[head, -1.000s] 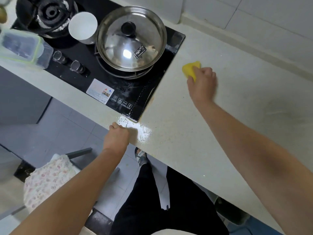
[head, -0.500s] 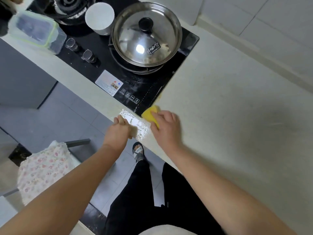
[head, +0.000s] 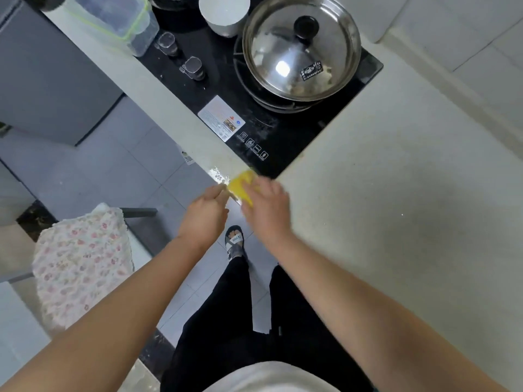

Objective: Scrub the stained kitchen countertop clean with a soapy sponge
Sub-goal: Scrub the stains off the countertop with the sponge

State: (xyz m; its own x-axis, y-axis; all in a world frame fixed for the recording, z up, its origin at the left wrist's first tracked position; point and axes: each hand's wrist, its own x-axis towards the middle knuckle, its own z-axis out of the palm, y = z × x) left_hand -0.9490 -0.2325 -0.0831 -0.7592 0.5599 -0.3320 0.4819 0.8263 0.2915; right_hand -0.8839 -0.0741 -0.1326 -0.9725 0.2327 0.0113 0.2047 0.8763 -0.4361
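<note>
Pressing sponge (head: pixel 240 184) on countertop (head: pixel 396 199) edge by hob (head: pixel 285 142) corner; right hand (head: pixel 267 215) grips its top, likely soft, light, slick. Left hand (head: pixel 203 216) beside it, blurred, grip unclear

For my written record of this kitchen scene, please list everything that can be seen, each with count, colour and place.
countertop: one, beige, right and front.
sponge: one, yellow, countertop front edge, by hob corner.
foam: one patch, white, left of sponge.
hob: one, black, set in countertop.
lidded pot: one, steel, on hob.
cup: one, white, left of pot.
knobs: two, dark, hob's left part.
container: one, clear with green rim, far left.
floral cloth: one, white-pink, lower left, below countertop level.
sandal: one, black-white, on floor.
left grip: one, bare hand, beside sponge.
right grip: one, bare hand, holding sponge.
</note>
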